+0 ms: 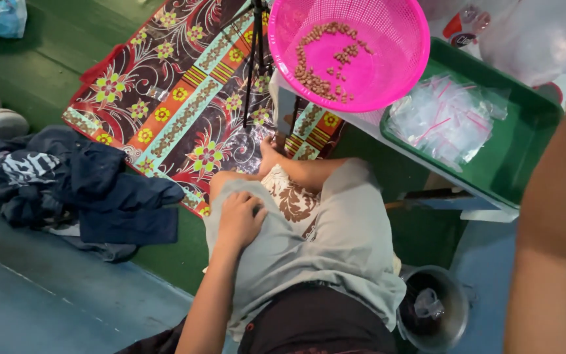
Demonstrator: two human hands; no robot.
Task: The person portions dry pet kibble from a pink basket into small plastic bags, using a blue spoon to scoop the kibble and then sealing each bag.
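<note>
— What is being seen closest to the lens?

— Filling the right edge, a bare forearm (551,216) is being held up very near the camera, blurred. Its hand is being cut off by the top of the frame, so whether the right hand is open or closed cannot be told.

— And the other hand?

— The left hand (238,219) is being rested flat on the grey shorts (325,242), over the thigh. The fingers are being kept loosely spread and nothing is being held in them.

— What is being kept near that hand?

— A pink basket (388,39) is being propped on the corner of a low table (361,121), well above the hand, beyond the bent knee. Small brown nuts (319,72) are being held inside it, scattered in a curved line over its bottom. Just beside the basket, to the right, a green tray (519,154) is being used for a heap of small clear bags (443,118).

— And lower down?

— A metal bowl (456,314) is being kept on the floor by the hip, with a crumpled clear bag lying in it.

— What is being shown to the left?

— A flowered mat (178,98) is being spread over the green floor under the legs, and the thin black legs of a stand (251,59) are being planted on it. A pile of dark clothes (80,187) is being left well apart from the hand, at the mat's edge.
</note>
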